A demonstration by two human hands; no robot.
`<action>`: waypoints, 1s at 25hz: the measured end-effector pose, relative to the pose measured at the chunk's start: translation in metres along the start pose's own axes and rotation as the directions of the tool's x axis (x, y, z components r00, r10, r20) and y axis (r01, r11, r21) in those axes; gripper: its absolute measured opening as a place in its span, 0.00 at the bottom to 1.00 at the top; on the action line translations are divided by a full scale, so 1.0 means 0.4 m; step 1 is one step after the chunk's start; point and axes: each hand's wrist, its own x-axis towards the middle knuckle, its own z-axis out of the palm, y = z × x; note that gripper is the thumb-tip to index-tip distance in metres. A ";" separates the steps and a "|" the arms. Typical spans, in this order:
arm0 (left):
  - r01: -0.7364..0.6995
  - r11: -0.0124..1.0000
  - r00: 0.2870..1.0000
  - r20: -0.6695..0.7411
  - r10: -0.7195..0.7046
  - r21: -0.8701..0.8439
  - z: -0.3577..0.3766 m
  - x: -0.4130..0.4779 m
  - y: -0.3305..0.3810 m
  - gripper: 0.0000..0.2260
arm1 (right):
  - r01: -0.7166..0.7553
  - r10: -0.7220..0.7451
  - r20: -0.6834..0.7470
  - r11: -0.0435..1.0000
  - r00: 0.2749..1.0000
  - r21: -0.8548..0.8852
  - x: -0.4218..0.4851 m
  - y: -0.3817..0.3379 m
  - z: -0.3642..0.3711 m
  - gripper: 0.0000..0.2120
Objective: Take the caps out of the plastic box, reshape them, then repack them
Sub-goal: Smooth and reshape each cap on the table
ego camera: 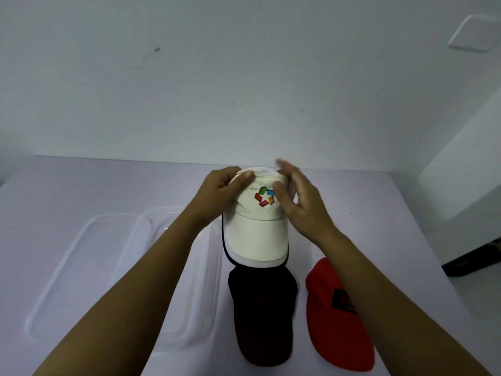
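1. While I am watching through the head camera, the left hand (221,189) is gripping the crown of a white cap (256,226), thumb on top, holding it up above the table (81,185).
2. The right hand (298,202) is lying loose and unclenched against the cap's other side, thumb touching the crown; its fingers are blurring, so I cannot tell whether they are pressing.
3. I am judging the task as midway: three caps are sitting outside the box, and the white one is being reshaped.
4. A dark cap (261,316) is lying flat under the white one, and a red cap (340,316) is lying just beside it on the right.
5. At left, the clear box (187,294) and what I am taking for its lid (67,267) are standing with nothing inside; repacking is not yet begun.
6. My right forearm is hiding part of the red cap, and the box's clear edges are proving hard to trace.
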 end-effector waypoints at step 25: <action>-0.153 0.985 0.929 -0.327 0.172 0.085 0.057 0.012 0.009 0.15 | -0.424 0.255 0.388 0.103 0.886 0.900 -0.091 0.076 0.079 0.37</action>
